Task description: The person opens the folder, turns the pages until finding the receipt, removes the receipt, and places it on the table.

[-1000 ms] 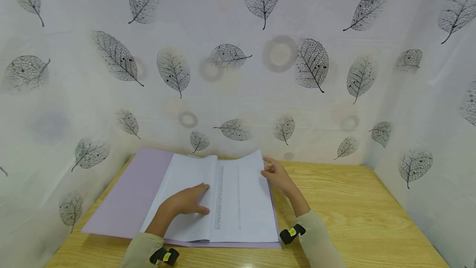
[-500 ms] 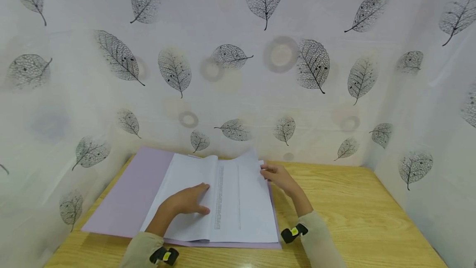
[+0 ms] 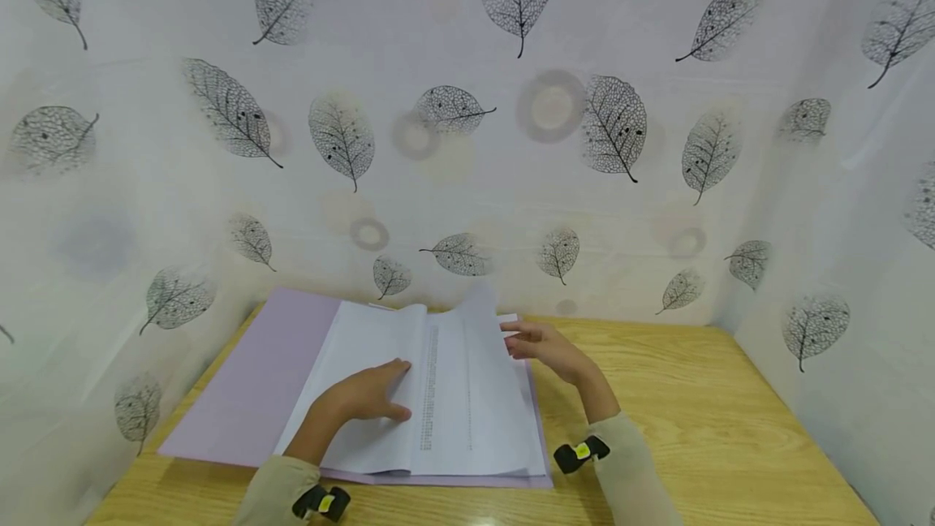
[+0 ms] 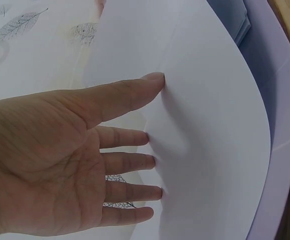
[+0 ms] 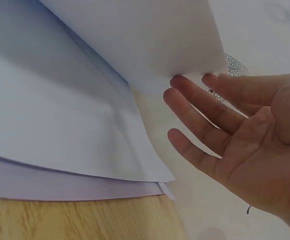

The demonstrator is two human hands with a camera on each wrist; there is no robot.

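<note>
An open lilac folder [image 3: 252, 380] lies on the table with white printed sheets inside. On the left-hand white page [image 3: 372, 327] my left hand [image 3: 361, 396] rests, thumb spread from the straight fingers; in the left wrist view the thumb tip and several fingertips touch this paper. The top right-hand page [image 3: 467, 364], with columns of small print, curls up at its far right corner. Beside that raised edge is my right hand [image 3: 551, 351], its fingers fairly straight and spread. The right wrist view shows the fingertips [image 5: 177, 82] against the page's edge.
The wooden table [image 3: 679, 420] extends to the right of the folder. A pale curtain [image 3: 467, 177] printed with leaves hangs close behind and on both sides. Further white sheets [image 5: 70, 115] lie beneath the lifted page. Each wrist wears a black camera band.
The right-hand page's far corner has curled up and leftward, baring the sheet below. My right hand has shifted slightly left and its fingers have spread. The left hand stays put.
</note>
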